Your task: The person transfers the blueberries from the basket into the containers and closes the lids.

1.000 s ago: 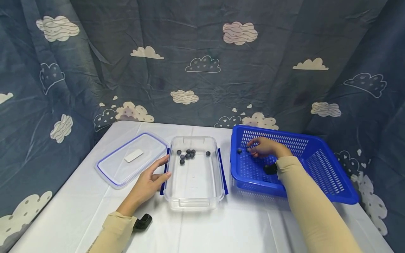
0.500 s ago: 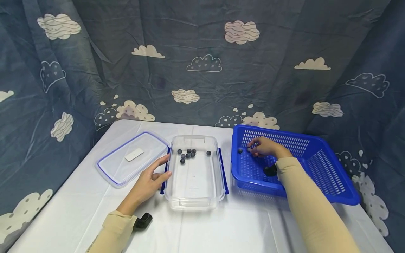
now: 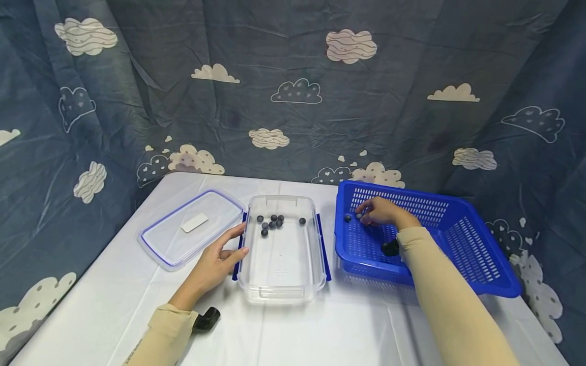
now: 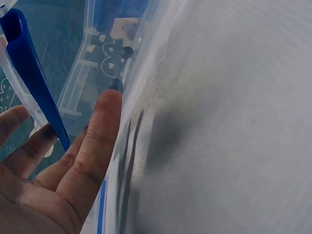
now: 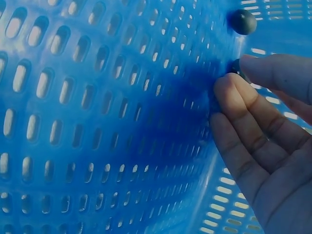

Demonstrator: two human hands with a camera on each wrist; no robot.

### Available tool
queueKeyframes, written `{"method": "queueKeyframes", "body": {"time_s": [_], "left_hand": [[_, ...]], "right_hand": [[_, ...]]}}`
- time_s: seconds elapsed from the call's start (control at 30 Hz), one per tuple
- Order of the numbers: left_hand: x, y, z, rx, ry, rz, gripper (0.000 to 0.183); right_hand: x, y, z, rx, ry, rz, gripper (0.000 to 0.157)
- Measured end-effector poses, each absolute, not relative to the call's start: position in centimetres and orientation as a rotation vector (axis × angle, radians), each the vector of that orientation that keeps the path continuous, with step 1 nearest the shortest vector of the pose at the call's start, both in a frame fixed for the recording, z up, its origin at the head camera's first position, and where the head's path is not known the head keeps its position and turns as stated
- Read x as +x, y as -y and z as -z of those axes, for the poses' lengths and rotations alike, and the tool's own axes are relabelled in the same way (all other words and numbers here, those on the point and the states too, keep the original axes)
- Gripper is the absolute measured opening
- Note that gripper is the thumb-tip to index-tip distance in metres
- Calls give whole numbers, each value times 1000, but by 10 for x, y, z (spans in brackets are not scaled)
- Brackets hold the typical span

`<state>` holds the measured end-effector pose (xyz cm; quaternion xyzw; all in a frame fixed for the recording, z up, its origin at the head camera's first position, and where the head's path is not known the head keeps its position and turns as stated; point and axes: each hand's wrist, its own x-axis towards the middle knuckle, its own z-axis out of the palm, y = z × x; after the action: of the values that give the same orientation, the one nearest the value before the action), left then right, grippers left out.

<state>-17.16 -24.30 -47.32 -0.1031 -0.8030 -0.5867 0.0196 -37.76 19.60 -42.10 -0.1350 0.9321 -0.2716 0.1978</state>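
Observation:
My left hand (image 3: 212,269), fingers fairly straight, rests against the left side of a clear plastic food container (image 3: 280,269). Its fingers touch the blue side latch (image 4: 31,68), seen close in the left wrist view. Several blueberries (image 3: 272,224) lie on the container's floor toward the far end, one apart at the right. Inside the blue perforated basket (image 3: 380,277), my right hand (image 3: 384,212) pinches a blueberry (image 3: 359,216) between thumb and fingertips. That berry is mostly hidden by the thumb in the right wrist view. Another blueberry (image 5: 243,22) lies close by in the basket.
The clear lid (image 3: 165,244) with a blue seal lies flat left of the container, with a white rectangular piece (image 3: 194,223) on it. White cloth (image 3: 293,335) covers the table. A dark cloud-patterned curtain (image 3: 256,46) hangs behind and at both sides.
The right fingertips have shifted slightly left in the basket, and the blueberry at them shows more. My left hand stays at the container. The head view has tilted a little.

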Motion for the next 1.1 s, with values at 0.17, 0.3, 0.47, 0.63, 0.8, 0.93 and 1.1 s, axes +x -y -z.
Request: {"method": "queueKeyframes", "body": {"time_s": [0.17,0.3,0.47,0.63,0.8,0.93,1.1], "left_hand": [[-172,243,473,-317,2492,1821,64],[-172,244,473,-318,2493,1825,64],[-172,244,473,-310,2495,1826,64],[-173,243,474,-317,2497,1829,64],[-173,242,473,-310,2506,1817,64],[-172,242,472,-304,2509,1813,64],[-172,242,473,-303,2509,1811,65]], "right_hand": [[-378,-194,421,-417,-2623,752,34],[-377,-193,420,-410,-2633,768,32],[-376,-193,418,-415,-2637,803,30],[-376,-194,416,-427,-2647,808,26],[-375,-195,412,-457,-2658,795,21],[-378,-196,407,-505,-2682,778,19],[-375,-194,395,-518,-2707,763,19]]}}
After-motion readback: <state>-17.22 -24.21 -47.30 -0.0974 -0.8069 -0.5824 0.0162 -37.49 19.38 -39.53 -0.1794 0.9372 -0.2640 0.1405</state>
